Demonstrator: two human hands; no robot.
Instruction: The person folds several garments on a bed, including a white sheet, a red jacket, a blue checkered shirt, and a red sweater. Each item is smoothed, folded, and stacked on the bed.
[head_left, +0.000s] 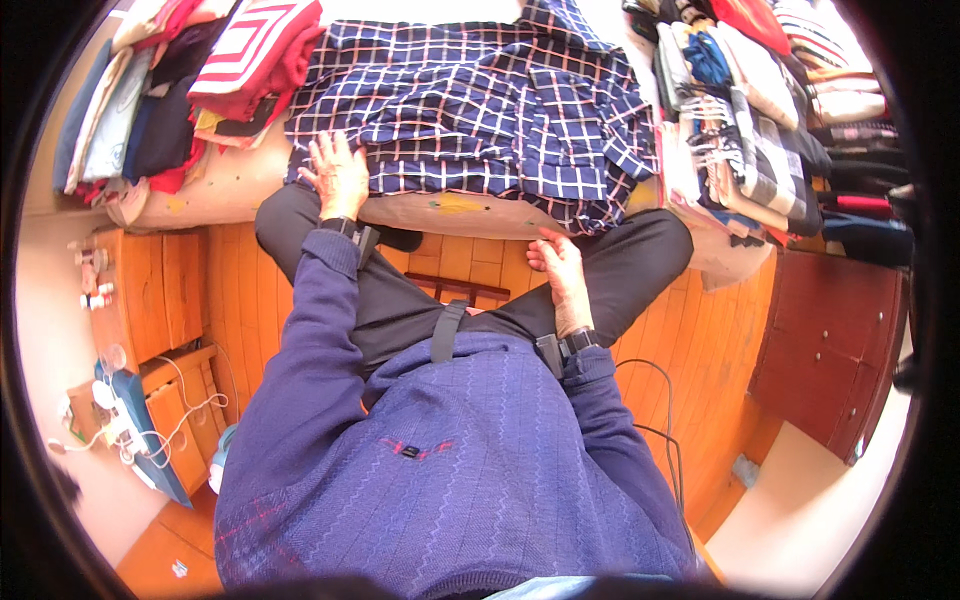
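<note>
A dark blue plaid shirt (450, 105) with white and pink check lines lies spread on the bed edge (457, 210) in front of me. Its collar end points right, and a chest pocket (566, 97) shows. My left hand (337, 172) rests flat on the shirt's near left corner, fingers spread. Off the near edge of the bed, just below the shirt's right part, my right hand (556, 262) hovers over my knee with its fingers loosely curled; I see nothing in it. Part of the shirt is rumpled and folded over itself.
Folded clothes, a red and white knit (259, 67) among them, are stacked at left. More piles, including a black and white checked cloth (772, 161), stand at right. A wooden cabinet (146, 292), white cables (176, 420) and a dark red cabinet (825, 345) flank me.
</note>
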